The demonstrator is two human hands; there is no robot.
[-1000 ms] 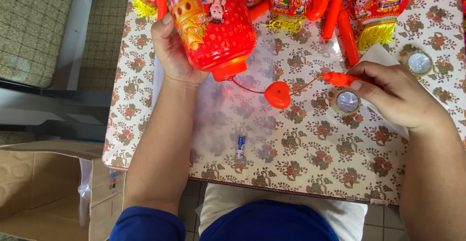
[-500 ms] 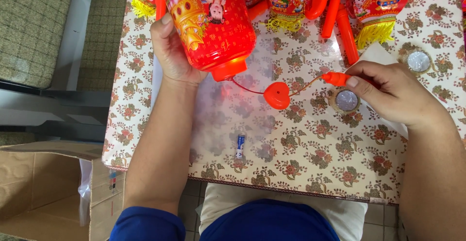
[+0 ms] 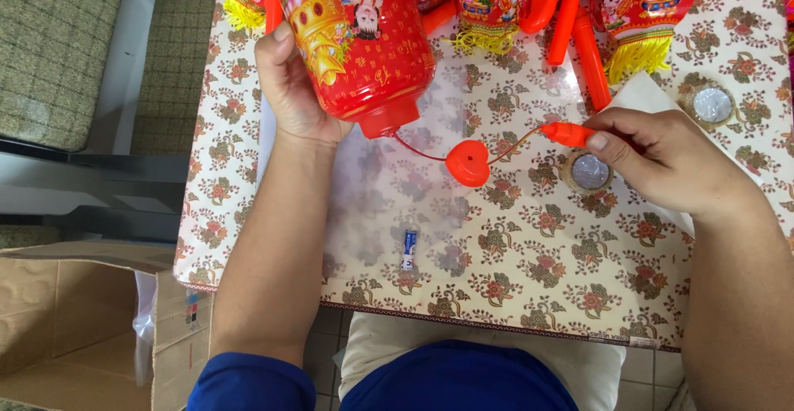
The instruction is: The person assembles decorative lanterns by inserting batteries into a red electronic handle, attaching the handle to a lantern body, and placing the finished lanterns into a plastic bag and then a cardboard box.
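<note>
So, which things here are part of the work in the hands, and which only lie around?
In hand:
- left hand holds red lantern
- right hand pinches orange handle
- heart piece on the wire

Lying about:
- small battery
- tape rolls
- other lanterns

We sit at a table (image 3: 662, 295) under a cream cloth printed with red-and-brown flowers, its dark patterned border along the near edge. To the left stands a sofa (image 3: 50, 47) in olive-green check fabric — two cushions, with a grey gap between them. Below it runs a dark ledge (image 3: 91, 183), and lower still a cardboard box (image 3: 58, 312) lies open. The floor (image 3: 645, 370) shows pale tiles with dark grout. Light is even and soft — glare on the cloth's clear cover.
</note>
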